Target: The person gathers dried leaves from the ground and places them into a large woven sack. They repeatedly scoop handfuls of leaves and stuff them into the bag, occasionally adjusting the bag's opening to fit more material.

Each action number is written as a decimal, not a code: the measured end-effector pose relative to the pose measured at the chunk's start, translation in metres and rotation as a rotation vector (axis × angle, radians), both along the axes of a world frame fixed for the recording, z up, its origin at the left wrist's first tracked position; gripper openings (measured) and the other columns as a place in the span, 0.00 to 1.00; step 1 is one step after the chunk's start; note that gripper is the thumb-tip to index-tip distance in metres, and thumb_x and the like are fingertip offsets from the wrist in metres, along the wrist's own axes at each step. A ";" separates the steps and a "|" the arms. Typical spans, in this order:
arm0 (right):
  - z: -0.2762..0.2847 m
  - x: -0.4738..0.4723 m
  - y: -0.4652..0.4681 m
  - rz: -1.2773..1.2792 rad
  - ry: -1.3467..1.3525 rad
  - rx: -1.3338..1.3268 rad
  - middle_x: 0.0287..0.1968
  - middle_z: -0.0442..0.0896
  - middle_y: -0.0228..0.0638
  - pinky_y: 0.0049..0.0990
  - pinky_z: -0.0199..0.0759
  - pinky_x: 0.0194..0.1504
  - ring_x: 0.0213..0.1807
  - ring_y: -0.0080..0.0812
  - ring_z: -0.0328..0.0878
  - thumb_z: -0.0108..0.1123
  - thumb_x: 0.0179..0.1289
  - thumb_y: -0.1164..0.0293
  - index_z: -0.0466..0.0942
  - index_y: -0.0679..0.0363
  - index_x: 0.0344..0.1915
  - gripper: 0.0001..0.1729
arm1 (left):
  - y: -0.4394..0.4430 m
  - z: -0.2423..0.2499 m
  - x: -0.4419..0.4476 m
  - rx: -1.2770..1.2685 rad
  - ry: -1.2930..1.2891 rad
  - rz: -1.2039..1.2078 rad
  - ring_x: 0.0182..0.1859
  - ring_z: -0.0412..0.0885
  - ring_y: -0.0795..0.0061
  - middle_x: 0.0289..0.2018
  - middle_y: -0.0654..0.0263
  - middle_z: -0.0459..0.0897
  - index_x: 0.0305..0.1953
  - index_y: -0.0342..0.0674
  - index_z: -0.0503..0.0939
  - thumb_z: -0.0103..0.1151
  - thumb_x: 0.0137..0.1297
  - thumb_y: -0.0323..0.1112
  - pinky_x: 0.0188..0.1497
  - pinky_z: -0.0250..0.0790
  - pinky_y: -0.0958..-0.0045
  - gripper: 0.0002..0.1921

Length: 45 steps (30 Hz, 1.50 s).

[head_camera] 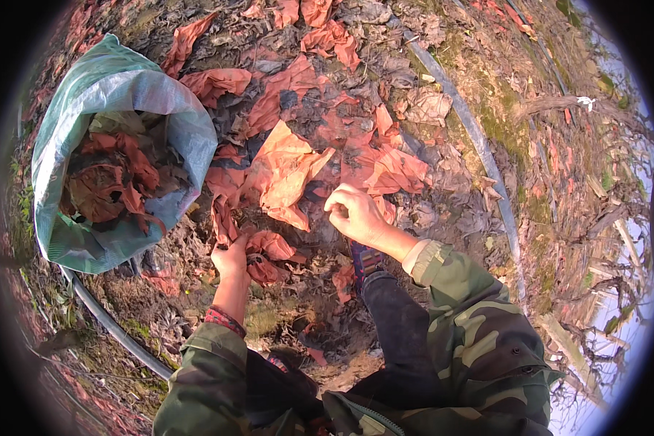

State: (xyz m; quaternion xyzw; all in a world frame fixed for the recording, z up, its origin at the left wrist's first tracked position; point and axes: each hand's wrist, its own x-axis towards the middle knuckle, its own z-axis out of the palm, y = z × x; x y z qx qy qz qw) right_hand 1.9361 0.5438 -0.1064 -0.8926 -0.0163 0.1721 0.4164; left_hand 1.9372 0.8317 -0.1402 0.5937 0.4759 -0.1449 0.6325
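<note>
My left hand (pixel 230 258) is shut on a crumpled strip of red paper (pixel 223 219), just right of the woven plastic sack. More crumpled red paper (pixel 272 245) lies against that hand's right side. My right hand (pixel 355 214) hovers above the litter with its fingers curled and thumb bent in; nothing shows in its grasp. Between and beyond the hands, a large sunlit sheet of red paper (pixel 289 174) rests on the ground. The green-white woven sack (pixel 191 128) gapes open at left, holding red paper scraps (pixel 114 180) and dry brown matter.
Dead leaves (pixel 430 106) and more red paper (pixel 332 43) cover the soil. A grey hose (pixel 479 141) curves down the right side; another dark pipe (pixel 114 327) runs below the sack. Bare branches (pixel 605 218) stand at far right. My shod foot (pixel 366 261) is below my right hand.
</note>
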 end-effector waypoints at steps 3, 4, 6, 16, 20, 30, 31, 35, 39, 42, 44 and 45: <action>-0.012 0.019 -0.076 -0.368 -0.214 -0.688 0.68 0.60 0.48 0.47 0.56 0.67 0.68 0.55 0.58 0.77 0.45 0.68 0.61 0.55 0.67 0.49 | 0.009 -0.002 0.002 0.034 -0.069 -0.068 0.35 0.81 0.75 0.37 0.65 0.84 0.46 0.34 0.80 0.65 0.58 0.22 0.37 0.74 0.71 0.13; -0.019 0.025 -0.093 -0.592 0.020 -0.768 0.74 0.52 0.48 0.50 0.54 0.70 0.73 0.54 0.52 0.81 0.42 0.58 0.55 0.54 0.72 0.60 | 0.010 -0.001 0.001 0.045 -0.114 -0.060 0.35 0.81 0.76 0.37 0.65 0.84 0.46 0.34 0.80 0.65 0.58 0.22 0.38 0.74 0.71 0.13; -0.031 0.034 -0.114 -0.902 0.506 -0.573 0.74 0.53 0.49 0.51 0.46 0.74 0.76 0.56 0.47 0.81 0.44 0.52 0.55 0.53 0.71 0.59 | 0.011 0.000 -0.003 0.028 -0.153 -0.080 0.36 0.79 0.80 0.38 0.69 0.84 0.44 0.36 0.79 0.66 0.60 0.24 0.41 0.72 0.75 0.11; 0.019 0.019 0.014 -0.052 -0.431 -0.358 0.62 0.64 0.42 0.45 0.66 0.62 0.63 0.53 0.62 0.79 0.36 0.74 0.73 0.53 0.47 0.34 | -0.015 0.047 -0.002 -0.296 -0.103 -0.085 0.51 0.80 0.70 0.49 0.68 0.80 0.59 0.47 0.70 0.72 0.61 0.33 0.53 0.74 0.56 0.27; 0.030 0.008 0.081 0.111 -0.263 0.071 0.55 0.64 0.44 0.42 0.73 0.55 0.58 0.53 0.71 0.69 0.39 0.82 0.73 0.55 0.47 0.30 | -0.009 0.074 -0.005 -0.470 -0.143 -0.078 0.63 0.72 0.61 0.64 0.61 0.67 0.72 0.51 0.49 0.76 0.57 0.36 0.60 0.68 0.49 0.49; -0.025 0.016 0.063 0.046 0.329 0.695 0.51 0.82 0.39 0.30 0.76 0.55 0.54 0.31 0.82 0.62 0.60 0.79 0.71 0.60 0.59 0.26 | 0.018 0.055 -0.013 -0.198 -0.006 -0.174 0.23 0.83 0.72 0.31 0.60 0.84 0.40 0.31 0.75 0.61 0.57 0.19 0.17 0.77 0.71 0.09; -0.034 0.029 0.039 -0.143 0.049 0.471 0.48 0.82 0.38 0.28 0.78 0.49 0.45 0.30 0.83 0.65 0.60 0.76 0.71 0.60 0.59 0.26 | 0.019 0.053 -0.012 -0.154 0.017 -0.150 0.23 0.82 0.72 0.31 0.60 0.84 0.40 0.30 0.75 0.61 0.57 0.19 0.17 0.77 0.71 0.09; -0.061 0.095 -0.084 -0.666 -0.128 -0.447 0.64 0.66 0.56 0.45 0.54 0.70 0.68 0.54 0.60 0.73 0.51 0.66 0.63 0.67 0.66 0.44 | 0.023 0.055 -0.012 -0.061 0.016 -0.030 0.20 0.80 0.70 0.29 0.60 0.83 0.39 0.31 0.74 0.61 0.57 0.22 0.17 0.73 0.71 0.09; -0.081 0.119 -0.136 -0.628 0.298 -0.726 0.70 0.61 0.45 0.47 0.60 0.67 0.68 0.55 0.61 0.71 0.53 0.53 0.70 0.52 0.62 0.38 | 0.025 0.064 -0.020 -0.027 0.029 0.057 0.25 0.81 0.71 0.32 0.62 0.82 0.40 0.32 0.73 0.61 0.58 0.20 0.21 0.76 0.71 0.10; -0.083 0.115 -0.114 -0.516 0.086 -0.639 0.63 0.67 0.44 0.49 0.68 0.58 0.57 0.57 0.70 0.66 0.59 0.59 0.76 0.51 0.48 0.19 | 0.017 0.065 -0.026 0.001 0.010 0.078 0.31 0.81 0.74 0.36 0.63 0.81 0.44 0.35 0.72 0.63 0.59 0.23 0.29 0.77 0.71 0.13; -0.071 0.103 -0.076 -0.382 -0.185 -0.495 0.60 0.70 0.47 0.49 0.70 0.54 0.53 0.58 0.73 0.64 0.60 0.64 0.75 0.54 0.46 0.15 | 0.008 0.060 -0.028 -0.007 -0.012 0.092 0.35 0.81 0.74 0.39 0.63 0.81 0.47 0.36 0.71 0.63 0.62 0.25 0.33 0.77 0.72 0.14; -0.062 0.095 -0.054 -0.301 -0.330 -0.422 0.59 0.71 0.48 0.49 0.71 0.52 0.51 0.59 0.74 0.63 0.60 0.67 0.74 0.56 0.44 0.13 | 0.003 0.056 -0.029 -0.022 -0.011 0.092 0.37 0.81 0.75 0.41 0.63 0.81 0.48 0.37 0.71 0.63 0.63 0.26 0.36 0.76 0.72 0.15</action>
